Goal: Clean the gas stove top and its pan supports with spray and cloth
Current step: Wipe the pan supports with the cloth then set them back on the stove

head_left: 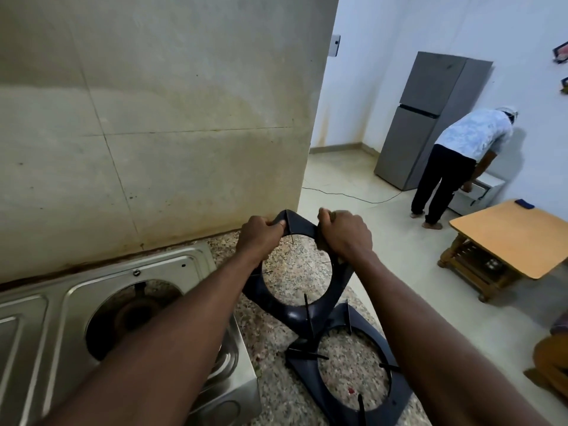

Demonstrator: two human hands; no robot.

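I hold a dark pan support (295, 313) tilted up on edge above the speckled granite counter (270, 336). My left hand (259, 238) grips its upper left corner. My right hand (344, 235) grips the upper right edge, with what looks like a brownish cloth bunched under the fingers. A second dark pan support (396, 395) lies flat on the counter, nearer to me and to the right. The steel gas stove top (101, 278) sits at the left, its burner opening bare. No spray bottle is in view.
A stained tiled wall (153, 118) rises right behind the stove. The counter ends at the right above the floor. Beyond stand a grey fridge (430, 124), a bent-over person (455, 167) and a wooden table (507, 238).
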